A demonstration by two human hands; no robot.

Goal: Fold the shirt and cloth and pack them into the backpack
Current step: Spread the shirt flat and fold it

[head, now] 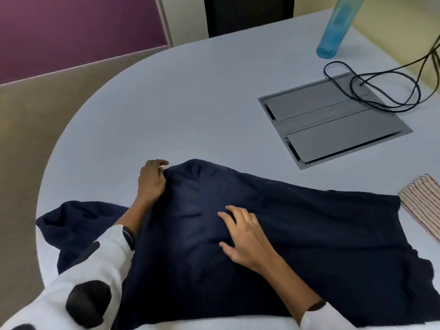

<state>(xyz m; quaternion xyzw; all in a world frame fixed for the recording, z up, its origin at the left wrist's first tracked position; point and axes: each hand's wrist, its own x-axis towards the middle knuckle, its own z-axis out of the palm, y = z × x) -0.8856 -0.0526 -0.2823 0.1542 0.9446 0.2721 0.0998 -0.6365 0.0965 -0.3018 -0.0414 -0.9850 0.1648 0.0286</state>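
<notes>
No text reads anywhere (bottle (pixel 338 25) label blurred).

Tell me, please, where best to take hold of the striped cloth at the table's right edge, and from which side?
Probably at the striped cloth's near-left corner, coming from the left with the right hand. That corner lies flat and clear on the table beside the navy shirt; the rest runs out of frame.

The striped cloth (pixel 422 206) and blue bottle (pixel 338 27) are cut off by the frame's edges.
</notes>
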